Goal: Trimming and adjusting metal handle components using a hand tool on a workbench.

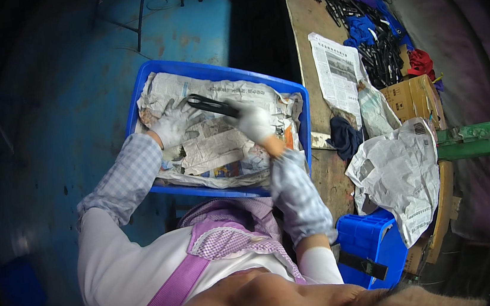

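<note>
My right hand [252, 121], in a white glove and slightly blurred, grips a slim black piece with a long open loop at its far end [209, 104]. The loop points left, toward my left hand [173, 126], and its near end disappears in my fist. Also gloved, my left hand has its fingers stretched out over the newspaper, close to the loop's tip; whether they touch it I cannot tell. Both hands are over a blue plastic bin [225, 192] lined with crumpled newspaper [212, 155].
At the right stands a worn worktable [329, 189] with newspaper sheets [338, 74], a dark cloth [344, 138] and a pile of black parts [381, 61]. A cardboard box [409, 100] and a green metal bar [473, 139] are beyond. A smaller blue bin [391, 244] sits at lower right.
</note>
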`<state>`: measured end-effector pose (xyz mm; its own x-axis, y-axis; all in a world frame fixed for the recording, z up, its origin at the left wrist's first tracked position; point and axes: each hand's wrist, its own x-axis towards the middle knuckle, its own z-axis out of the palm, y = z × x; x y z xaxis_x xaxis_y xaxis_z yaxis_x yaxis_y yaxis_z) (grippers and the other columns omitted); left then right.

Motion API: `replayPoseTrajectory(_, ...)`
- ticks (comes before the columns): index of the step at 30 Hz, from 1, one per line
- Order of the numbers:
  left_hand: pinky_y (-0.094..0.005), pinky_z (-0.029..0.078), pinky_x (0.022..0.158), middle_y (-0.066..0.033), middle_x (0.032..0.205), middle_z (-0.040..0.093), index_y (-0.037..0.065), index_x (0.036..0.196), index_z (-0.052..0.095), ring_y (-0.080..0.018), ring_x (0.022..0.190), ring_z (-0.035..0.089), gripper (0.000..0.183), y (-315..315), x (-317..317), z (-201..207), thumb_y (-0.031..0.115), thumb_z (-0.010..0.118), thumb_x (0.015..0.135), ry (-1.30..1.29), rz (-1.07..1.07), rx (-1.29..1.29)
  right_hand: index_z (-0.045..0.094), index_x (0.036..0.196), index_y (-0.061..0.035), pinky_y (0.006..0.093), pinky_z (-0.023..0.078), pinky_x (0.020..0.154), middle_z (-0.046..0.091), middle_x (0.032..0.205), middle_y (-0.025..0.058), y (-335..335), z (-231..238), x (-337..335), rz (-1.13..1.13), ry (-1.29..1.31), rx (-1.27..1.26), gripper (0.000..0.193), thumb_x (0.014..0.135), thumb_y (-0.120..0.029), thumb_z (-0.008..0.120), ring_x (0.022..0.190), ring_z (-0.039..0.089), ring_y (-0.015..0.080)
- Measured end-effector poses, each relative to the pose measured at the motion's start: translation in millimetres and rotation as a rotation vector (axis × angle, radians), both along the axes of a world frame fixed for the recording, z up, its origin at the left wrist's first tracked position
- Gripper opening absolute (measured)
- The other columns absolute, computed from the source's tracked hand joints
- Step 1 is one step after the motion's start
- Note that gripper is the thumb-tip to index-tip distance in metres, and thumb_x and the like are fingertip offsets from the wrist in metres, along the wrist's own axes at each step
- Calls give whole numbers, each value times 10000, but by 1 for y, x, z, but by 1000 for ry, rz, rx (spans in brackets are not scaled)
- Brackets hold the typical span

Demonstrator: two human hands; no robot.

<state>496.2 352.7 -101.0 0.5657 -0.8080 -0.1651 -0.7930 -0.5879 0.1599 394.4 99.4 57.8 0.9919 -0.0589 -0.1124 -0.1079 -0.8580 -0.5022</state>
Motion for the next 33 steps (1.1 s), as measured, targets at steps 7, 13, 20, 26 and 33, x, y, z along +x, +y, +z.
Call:
replayPoseTrajectory(7, -461, 345, 1156, -211, 1365, 533, 24, 1270, 635, -380, 1372, 404, 482, -7, -11, 57, 350, 573, 921, -58, -152, -103, 573, 1413, -261, 469, 504, 823, 673, 1115, 106, 82, -67, 126, 326, -140, -438, 590, 869, -454, 697, 998, 649, 310)
replayPoseTrajectory(13, -474, 403, 1061, -214, 1201, 587, 28, 1162, 665, -378, 1149, 549, 413, -4, 3, 7, 343, 594, 903, 6, -51, -126, 515, 1438, -167, 482, 471, 1025, 578, 1371, 174, 60, -90, 99, 181, -326, -205, 654, 868, -416, 717, 1223, 567, 394)
replayPoseTrajectory(20, -439, 471, 1088, -178, 1377, 590, 129, 1414, 557, -324, 1284, 562, 604, -13, 6, 94, 549, 550, 980, 242, 79, -525, 487, 1485, -265, 581, 346, 1139, 382, 1579, 161, -36, -40, -59, 267, -10, -316, 771, 864, -714, 571, 1412, 366, 489)
replayPoseTrajectory(26, -403, 511, 999, -136, 1211, 676, 111, 1290, 665, -320, 1131, 643, 429, -37, 71, 94, 248, 730, 889, -40, 166, -34, 405, 1530, -380, 687, 135, 1176, 63, 1693, 165, -15, -68, -92, 175, 206, -369, 774, 846, -652, 642, 1524, 74, 497)
replayPoseTrajectory(33, -404, 500, 988, -132, 1170, 684, 87, 1275, 675, -318, 1119, 641, 463, -49, 72, 108, 111, 771, 823, 220, 281, -152, 420, 1525, -363, 678, 139, 1184, 105, 1685, 171, -15, -67, -102, 156, 186, -307, 749, 859, -601, 666, 1509, 154, 501)
